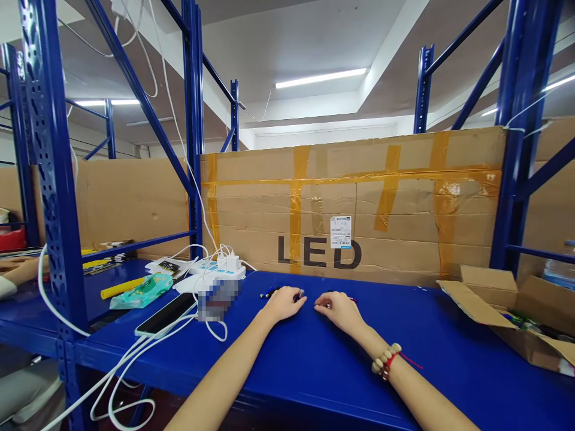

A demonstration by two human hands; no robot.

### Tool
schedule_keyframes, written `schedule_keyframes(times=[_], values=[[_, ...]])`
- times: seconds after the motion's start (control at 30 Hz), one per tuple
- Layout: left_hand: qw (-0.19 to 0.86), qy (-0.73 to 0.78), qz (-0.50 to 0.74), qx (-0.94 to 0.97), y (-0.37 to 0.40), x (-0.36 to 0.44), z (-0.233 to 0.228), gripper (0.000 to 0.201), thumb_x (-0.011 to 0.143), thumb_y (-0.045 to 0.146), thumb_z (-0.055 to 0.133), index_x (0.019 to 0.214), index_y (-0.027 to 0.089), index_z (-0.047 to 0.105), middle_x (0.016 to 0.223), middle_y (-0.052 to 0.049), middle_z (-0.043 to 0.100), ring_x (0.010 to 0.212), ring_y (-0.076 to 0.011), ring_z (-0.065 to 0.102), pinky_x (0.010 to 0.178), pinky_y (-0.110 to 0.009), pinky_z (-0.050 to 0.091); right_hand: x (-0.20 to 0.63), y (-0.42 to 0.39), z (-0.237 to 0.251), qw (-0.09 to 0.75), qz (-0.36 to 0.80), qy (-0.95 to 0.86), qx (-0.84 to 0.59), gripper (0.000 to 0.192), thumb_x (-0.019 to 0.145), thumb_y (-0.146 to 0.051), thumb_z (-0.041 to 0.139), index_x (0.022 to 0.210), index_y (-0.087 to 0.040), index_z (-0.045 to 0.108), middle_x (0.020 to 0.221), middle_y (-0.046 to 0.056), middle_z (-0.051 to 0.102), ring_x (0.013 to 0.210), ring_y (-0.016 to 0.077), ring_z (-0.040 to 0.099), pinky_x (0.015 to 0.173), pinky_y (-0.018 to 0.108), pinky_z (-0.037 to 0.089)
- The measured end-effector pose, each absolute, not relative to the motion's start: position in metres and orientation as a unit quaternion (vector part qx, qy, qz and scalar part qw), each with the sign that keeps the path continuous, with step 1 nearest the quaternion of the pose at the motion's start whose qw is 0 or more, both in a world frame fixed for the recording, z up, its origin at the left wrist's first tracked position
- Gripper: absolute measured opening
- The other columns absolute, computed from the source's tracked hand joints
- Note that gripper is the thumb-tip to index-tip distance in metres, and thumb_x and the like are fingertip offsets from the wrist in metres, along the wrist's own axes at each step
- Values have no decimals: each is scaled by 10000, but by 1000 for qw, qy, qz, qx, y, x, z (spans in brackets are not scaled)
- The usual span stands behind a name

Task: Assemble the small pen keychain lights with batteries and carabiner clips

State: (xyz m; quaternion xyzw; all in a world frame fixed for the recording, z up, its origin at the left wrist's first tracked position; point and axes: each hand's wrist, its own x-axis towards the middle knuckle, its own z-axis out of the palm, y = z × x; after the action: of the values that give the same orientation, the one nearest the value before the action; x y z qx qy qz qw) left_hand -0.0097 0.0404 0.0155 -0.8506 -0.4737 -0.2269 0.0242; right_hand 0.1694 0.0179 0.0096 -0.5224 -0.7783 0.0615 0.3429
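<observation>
On the blue shelf top (287, 359), my left hand (282, 304) rests with its fingers curled together. Something small and shiny shows at its fingertips, too small to name. Behind that hand a short dark blue, pen-like piece (268, 293) pokes out on the left. Facing it a little to the right, my right hand (340, 310) has its thumb and fingers closed in a pinch on something tiny that I cannot make out. A thin dark and reddish piece (353, 299) shows just behind its knuckles. The two hands are apart.
Left of my hands lie a phone (166, 314), a white power strip (218, 269) with cables, and a teal packet (142, 291). An open carton (521, 347) of small parts stands right. A large cardboard box (251, 209) backs the shelf. Another person's arm (20, 272) shows far left.
</observation>
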Motion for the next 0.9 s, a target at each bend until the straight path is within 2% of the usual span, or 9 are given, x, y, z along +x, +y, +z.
schedule_keyframes(times=[0.13, 0.27, 0.47, 0.73, 0.9], values=[[16, -461, -218, -860, 41, -8, 14, 270, 852, 365, 465, 755, 180, 637, 754, -46, 681, 708, -199, 623, 576, -242, 389, 168, 16, 17, 401, 23, -754, -520, 212, 809, -297, 509, 881, -223, 694, 860, 29, 704, 703, 187, 603, 623, 278, 427], [11, -453, -214, -865, 40, -6, 14, 285, 858, 353, 455, 743, 178, 647, 758, -51, 687, 710, -202, 629, 579, -241, 394, 163, 16, 17, 427, 16, -762, -487, 217, 809, -321, 518, 864, -212, 698, 840, 24, 696, 662, 164, 579, 631, 263, 430], [9, -445, -209, -871, 39, -6, 14, 286, 870, 346, 429, 842, 189, 667, 815, -52, 702, 738, -208, 638, 588, -242, 409, 160, 17, 12, 433, 20, -777, -456, 170, 781, -310, 567, 809, -219, 708, 743, 21, 683, 583, 147, 550, 567, 250, 425], [12, -441, -202, -874, 39, -3, 13, 273, 857, 320, 439, 793, 183, 667, 804, -59, 698, 746, -210, 635, 603, -248, 410, 161, 20, 8, 424, 35, -790, -442, 159, 791, -304, 573, 783, -219, 707, 797, 22, 670, 610, 139, 549, 593, 252, 435], [4, -448, -203, -871, 39, -4, 14, 215, 833, 288, 474, 785, 191, 660, 803, -48, 694, 759, -205, 630, 603, -240, 401, 159, 18, 8, 400, 44, -804, -438, 152, 789, -284, 565, 846, -225, 693, 868, 21, 646, 608, 125, 541, 593, 247, 440]])
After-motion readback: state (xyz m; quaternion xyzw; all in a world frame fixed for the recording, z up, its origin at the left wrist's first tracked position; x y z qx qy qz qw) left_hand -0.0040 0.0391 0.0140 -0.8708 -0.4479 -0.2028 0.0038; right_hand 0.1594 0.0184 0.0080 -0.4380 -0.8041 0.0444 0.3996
